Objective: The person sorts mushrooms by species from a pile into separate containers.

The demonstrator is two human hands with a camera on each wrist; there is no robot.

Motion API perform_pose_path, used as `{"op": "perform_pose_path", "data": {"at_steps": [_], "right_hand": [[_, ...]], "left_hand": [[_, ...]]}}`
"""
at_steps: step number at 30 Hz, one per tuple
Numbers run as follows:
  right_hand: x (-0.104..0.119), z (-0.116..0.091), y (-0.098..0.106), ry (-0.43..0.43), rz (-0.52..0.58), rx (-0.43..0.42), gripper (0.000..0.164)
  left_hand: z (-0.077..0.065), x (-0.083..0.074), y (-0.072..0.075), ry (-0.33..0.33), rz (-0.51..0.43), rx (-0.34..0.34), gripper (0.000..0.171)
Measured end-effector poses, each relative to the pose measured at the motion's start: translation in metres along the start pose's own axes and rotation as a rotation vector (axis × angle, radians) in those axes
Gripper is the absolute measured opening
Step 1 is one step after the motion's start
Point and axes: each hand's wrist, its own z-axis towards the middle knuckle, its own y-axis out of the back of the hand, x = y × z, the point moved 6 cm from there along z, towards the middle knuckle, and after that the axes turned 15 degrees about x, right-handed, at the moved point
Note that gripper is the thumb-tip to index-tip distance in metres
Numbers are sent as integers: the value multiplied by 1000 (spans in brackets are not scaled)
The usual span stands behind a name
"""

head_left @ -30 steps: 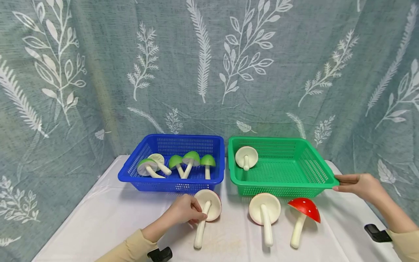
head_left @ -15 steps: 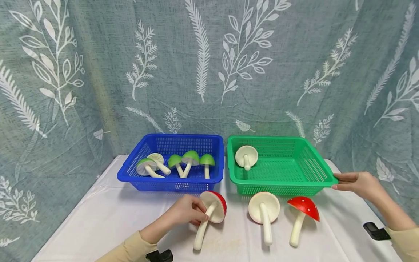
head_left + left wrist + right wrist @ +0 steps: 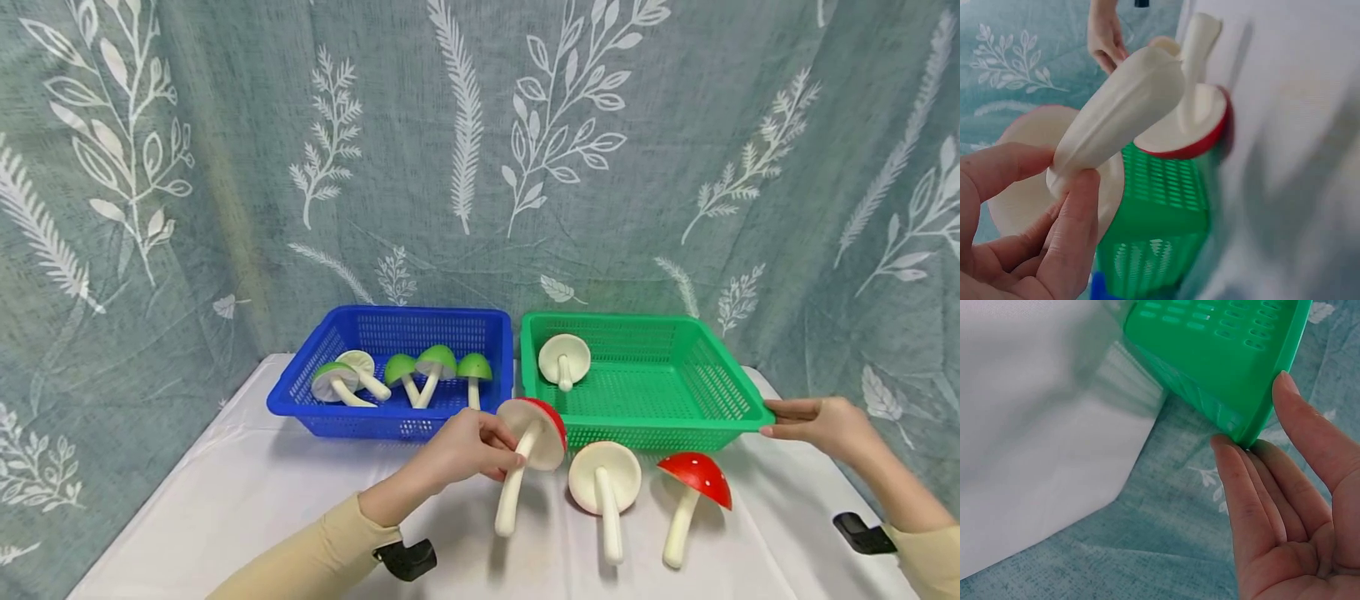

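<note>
My left hand point(image 3: 471, 450) pinches the white stem of a red-capped toy mushroom point(image 3: 532, 437), held above the table in front of the baskets. In the left wrist view, thumb and fingertips grip the stem close to the cap's pale underside. My right hand point(image 3: 825, 425) holds the front right corner of the green basket point(image 3: 652, 421), its thumb on one side of the rim and fingers on the other. Two more red-capped mushrooms lie before that basket: one underside up point(image 3: 606, 479), one spotted side showing point(image 3: 697, 475).
A blue basket point(image 3: 390, 412) with several green-capped mushrooms point(image 3: 437, 361) stands left of the green one. Inside the green basket lies one mushroom point(image 3: 564, 360), pale underside showing. White cloth point(image 3: 262, 500) covers the table, and a leaf-patterned curtain point(image 3: 412, 167) hangs behind.
My left hand has lifted the mushroom off the table and moved it right and toward the green basket, its cap turning to show more red. The right hand stays at the basket corner.
</note>
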Motion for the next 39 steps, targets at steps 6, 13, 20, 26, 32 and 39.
{"op": "perform_pose_path", "data": {"at_steps": [6, 13, 20, 26, 32, 39], "right_hand": [[-1, 0, 1, -1, -1, -1, 90], [1, -1, 0, 21, -3, -19, 90], [3, 0, 0, 27, 18, -19, 93], [1, -1, 0, 33, 31, -18, 92], [1, -3, 1, 36, 35, -27, 91], [0, 0, -2, 44, 53, -25, 91]], "left_hand": [[26, -18, 0, -57, -31, -12, 20], [58, -32, 10, -51, -46, -41, 19], [87, -43, 22, 26, -67, -83, 19], [111, -48, 20, 64, -99, -117, 19], [134, -48, 16, 40, -150, -148, 20], [144, -48, 16, -19, -118, -101, 31]]}}
